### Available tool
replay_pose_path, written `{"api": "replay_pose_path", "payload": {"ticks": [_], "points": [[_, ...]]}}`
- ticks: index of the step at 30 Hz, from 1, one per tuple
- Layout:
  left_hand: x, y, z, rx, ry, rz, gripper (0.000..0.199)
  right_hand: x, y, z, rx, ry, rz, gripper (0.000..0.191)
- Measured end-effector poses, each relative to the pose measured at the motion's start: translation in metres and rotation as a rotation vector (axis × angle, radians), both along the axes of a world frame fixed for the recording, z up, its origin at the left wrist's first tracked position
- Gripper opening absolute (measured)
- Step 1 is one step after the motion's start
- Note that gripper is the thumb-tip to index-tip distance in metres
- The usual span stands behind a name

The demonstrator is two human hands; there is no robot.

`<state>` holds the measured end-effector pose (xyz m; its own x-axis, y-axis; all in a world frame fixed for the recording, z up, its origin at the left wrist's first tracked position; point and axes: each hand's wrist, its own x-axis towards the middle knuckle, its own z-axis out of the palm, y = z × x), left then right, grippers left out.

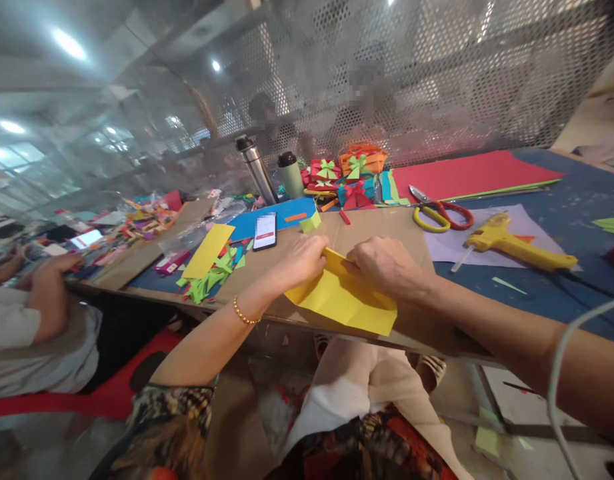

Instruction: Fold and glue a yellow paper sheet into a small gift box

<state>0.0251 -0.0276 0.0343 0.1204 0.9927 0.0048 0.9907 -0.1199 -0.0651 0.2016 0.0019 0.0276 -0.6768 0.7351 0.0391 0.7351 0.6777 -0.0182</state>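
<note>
A sheet of yellow paper (pixel 344 297) with crease lines spans the space between my hands, over the cardboard at the table's front edge. My left hand (pixel 307 259) pinches its far left edge, the fingers curled in. On the other side, my right hand (pixel 381 265) grips the far edge too, knuckles up, and covers part of the paper. A small light-green paper box (pixel 311 222) stands just beyond my left hand. To the right, scissors (pixel 439 212) with red and yellow handles and a yellow glue gun (pixel 521 245) lie on a pale purple sheet (pixel 451 247).
A phone (pixel 265 231) lies left of my hands, near green paper scraps (pixel 211 275) and another yellow sheet (pixel 209 250). Behind stand a steel flask (pixel 259 170), a green bottle (pixel 290 175) and bow-topped paper boxes (pixel 355 190). Red sheets (pixel 477 175) lie at the back right. A co-worker (pixel 47 313) sits left.
</note>
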Motion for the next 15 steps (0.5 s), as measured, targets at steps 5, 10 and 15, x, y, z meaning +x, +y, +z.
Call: {"api": "replay_pose_path", "payload": {"ticks": [5,10,15], "points": [[-0.005,0.005,-0.001,0.006,-0.04,0.016,0.008,-0.001,0.0,0.0,-0.008,-0.015,-0.011,0.037],[-0.005,0.011,0.001,-0.005,-0.061,0.024,0.008,0.0,0.0,-0.001,-0.011,-0.016,-0.005,0.037],[-0.002,0.01,0.007,-0.069,-0.041,-0.016,0.008,0.0,0.001,0.0,-0.011,-0.011,-0.014,0.036]]}}
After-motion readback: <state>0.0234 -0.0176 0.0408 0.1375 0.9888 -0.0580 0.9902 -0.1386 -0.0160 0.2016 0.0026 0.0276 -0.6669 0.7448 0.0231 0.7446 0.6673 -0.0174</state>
